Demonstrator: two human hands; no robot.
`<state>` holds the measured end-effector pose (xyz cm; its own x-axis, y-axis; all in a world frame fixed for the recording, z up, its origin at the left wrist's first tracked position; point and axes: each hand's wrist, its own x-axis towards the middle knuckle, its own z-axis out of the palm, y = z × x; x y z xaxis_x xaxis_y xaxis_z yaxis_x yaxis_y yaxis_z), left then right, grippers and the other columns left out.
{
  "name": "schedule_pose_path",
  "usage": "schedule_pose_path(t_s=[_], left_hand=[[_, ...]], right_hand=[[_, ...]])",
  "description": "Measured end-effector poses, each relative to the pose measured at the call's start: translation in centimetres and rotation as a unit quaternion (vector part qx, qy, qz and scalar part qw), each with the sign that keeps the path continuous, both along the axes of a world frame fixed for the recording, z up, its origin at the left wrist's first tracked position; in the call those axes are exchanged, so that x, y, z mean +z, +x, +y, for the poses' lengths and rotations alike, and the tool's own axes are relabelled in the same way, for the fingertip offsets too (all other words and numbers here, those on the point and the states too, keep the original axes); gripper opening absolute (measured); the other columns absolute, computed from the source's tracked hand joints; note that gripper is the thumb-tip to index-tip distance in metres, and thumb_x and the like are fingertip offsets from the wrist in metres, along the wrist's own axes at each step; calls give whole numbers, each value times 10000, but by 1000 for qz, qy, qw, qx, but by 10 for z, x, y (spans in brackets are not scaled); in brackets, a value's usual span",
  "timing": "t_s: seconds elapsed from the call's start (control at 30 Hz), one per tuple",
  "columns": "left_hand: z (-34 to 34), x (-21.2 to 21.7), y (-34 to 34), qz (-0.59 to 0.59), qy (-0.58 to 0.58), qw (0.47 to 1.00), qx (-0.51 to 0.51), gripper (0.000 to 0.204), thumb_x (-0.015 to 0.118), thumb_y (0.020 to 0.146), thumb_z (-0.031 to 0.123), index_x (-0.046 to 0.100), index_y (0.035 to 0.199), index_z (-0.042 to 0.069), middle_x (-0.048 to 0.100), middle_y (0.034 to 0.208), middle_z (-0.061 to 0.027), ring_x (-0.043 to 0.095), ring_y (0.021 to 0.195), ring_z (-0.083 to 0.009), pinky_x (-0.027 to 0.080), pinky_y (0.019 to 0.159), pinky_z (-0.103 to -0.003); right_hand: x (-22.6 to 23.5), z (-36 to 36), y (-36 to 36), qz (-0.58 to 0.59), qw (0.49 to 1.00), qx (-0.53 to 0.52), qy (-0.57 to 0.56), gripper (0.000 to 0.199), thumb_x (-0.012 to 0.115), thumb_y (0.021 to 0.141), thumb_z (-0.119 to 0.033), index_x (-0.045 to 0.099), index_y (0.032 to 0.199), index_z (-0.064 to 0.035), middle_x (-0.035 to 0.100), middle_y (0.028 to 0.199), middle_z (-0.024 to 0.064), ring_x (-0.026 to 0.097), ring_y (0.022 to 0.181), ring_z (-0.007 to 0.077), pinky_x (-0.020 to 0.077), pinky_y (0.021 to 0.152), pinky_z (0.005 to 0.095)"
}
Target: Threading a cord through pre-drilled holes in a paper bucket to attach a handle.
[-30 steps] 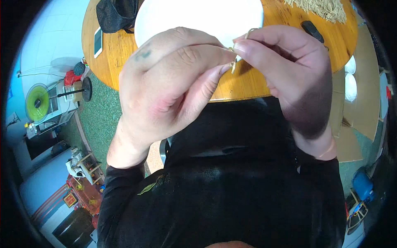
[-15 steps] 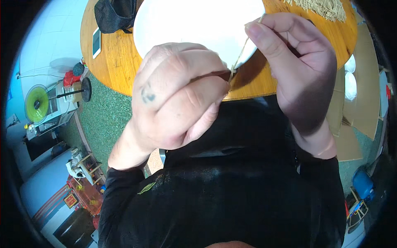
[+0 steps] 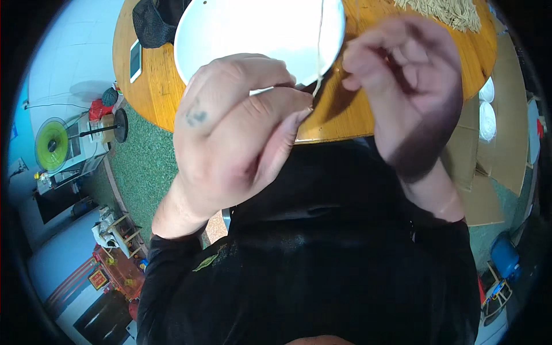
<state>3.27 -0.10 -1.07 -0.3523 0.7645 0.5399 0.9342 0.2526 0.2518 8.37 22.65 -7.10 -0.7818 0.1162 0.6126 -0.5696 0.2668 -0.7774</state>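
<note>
Since the earlier frame: hands drawn apart, strand now pulled taut and upright. Far left, a phone (image 3: 135, 60) flat on the round wooden desk (image 3: 155, 98). Left hand (image 3: 230, 138) clenched, thumb and forefinger pinching the lower end of a thin pale strand (image 3: 319, 52), smooth and stiff-looking, running up across the glossy white plate (image 3: 259, 29). Right hand (image 3: 405, 86) blurred, fingers curled, just beside the strand; grip impossible to tell. Far right, a heap of pale strands (image 3: 448, 10).
</note>
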Motion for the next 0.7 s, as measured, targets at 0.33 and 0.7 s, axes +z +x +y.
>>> schedule_pose_path(t_s=[0.33,0.7], left_hand=[[8,25,2,-144,-46,988,11,139,837,894,13,786,1021,-7,772,1046,-142,762,964,-240,587,840,-320],[31,51,-27,-444,-104,889,46,269,849,952,71,749,1181,-26,789,1102,-113,776,1021,-177,637,953,-312]], right_hand=[[-18,-15,15,128,979,-52,147,356,864,844,67,771,1166,-51,709,1077,94,714,926,216,596,768,302],[-13,-22,16,131,982,-74,117,215,924,810,-54,837,996,-118,724,961,22,715,817,163,584,668,268]])
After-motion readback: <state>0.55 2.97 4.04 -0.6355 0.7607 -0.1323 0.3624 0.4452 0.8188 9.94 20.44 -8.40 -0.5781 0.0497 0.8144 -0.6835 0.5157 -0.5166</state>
